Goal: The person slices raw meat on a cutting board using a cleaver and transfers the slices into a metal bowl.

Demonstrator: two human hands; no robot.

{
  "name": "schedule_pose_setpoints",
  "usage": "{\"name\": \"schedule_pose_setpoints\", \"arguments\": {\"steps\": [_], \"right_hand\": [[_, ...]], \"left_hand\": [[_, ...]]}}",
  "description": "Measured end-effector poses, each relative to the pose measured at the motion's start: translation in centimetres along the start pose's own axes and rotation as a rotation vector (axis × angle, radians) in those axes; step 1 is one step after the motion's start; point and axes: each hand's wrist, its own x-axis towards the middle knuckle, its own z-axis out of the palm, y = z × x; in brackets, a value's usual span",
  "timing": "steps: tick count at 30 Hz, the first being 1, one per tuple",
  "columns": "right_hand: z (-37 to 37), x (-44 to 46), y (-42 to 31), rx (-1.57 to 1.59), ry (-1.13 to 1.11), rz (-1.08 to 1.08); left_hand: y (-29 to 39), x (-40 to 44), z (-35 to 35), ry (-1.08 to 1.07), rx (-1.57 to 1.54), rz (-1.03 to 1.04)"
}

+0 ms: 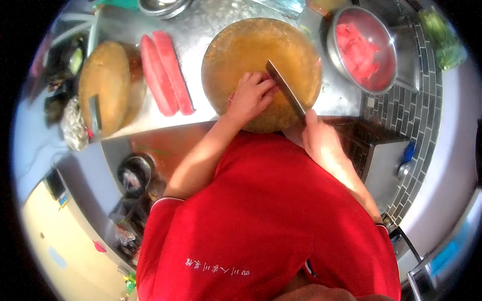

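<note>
A round wooden chopping block [251, 45] stands on the metal counter in front of me. On it, my left hand [250, 98] presses down on a piece of red meat [274, 89], mostly hidden under the curled fingers. My right hand [320, 134] grips the handle of a cleaver [286, 90], whose blade lies right beside the left fingertips, tip pointing away from me. Two long red strips of meat [170, 70] lie side by side on the counter, left of the block.
At the right is a metal bowl [390, 62] holding red slices [355, 50]. Another round block [108, 75] with a dark blade [95, 114] stands at the far left. Metal bowls [163, 9] sit at the back. A tiled wall [419, 105] borders the right.
</note>
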Motion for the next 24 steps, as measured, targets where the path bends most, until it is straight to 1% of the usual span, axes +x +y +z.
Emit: {"name": "schedule_pose_setpoints", "arguments": {"steps": [3,6,9,10,13,16,18,19,22,24], "right_hand": [[-0.1,-0.7,0.3,-0.025,-0.050,0.005],[0.0,-0.8,0.6,-0.062,-0.020,-0.011],[0.9,1.0,1.1,-0.030,-0.054,-0.014],[1.0,1.1,1.0,-0.038,-0.025,-0.046],[0.7,1.1,1.3,-0.042,-0.122,0.022],[0.7,1.8,1.0,-0.034,-0.028,-0.048],[1.3,4.8,0.1,0.003,-0.065,0.008],[1.4,6.7,-0.3,0.022,-0.078,0.035],[3.9,11.3,1.0,-0.046,0.134,-0.218],[4.0,11.7,1.8,-0.025,0.192,-0.256]], "left_hand": [[-0.1,0.0,-0.1,-0.030,0.013,-0.026],[0.1,-0.1,-0.4,-0.011,-0.012,-0.016],[-0.2,-0.1,-0.1,-0.009,-0.002,-0.027],[-0.2,-0.1,-0.1,-0.003,0.021,-0.014],[0.0,-0.1,-0.1,0.002,0.061,0.015],[-0.1,-0.1,0.0,-0.013,0.053,-0.014],[0.2,-0.4,-0.2,-0.034,0.048,-0.075],[0.2,-0.6,-0.1,-0.026,0.043,-0.073],[-0.2,0.0,0.1,0.031,0.030,-0.040],[0.3,-0.3,0.1,0.060,-0.004,-0.025]]}}
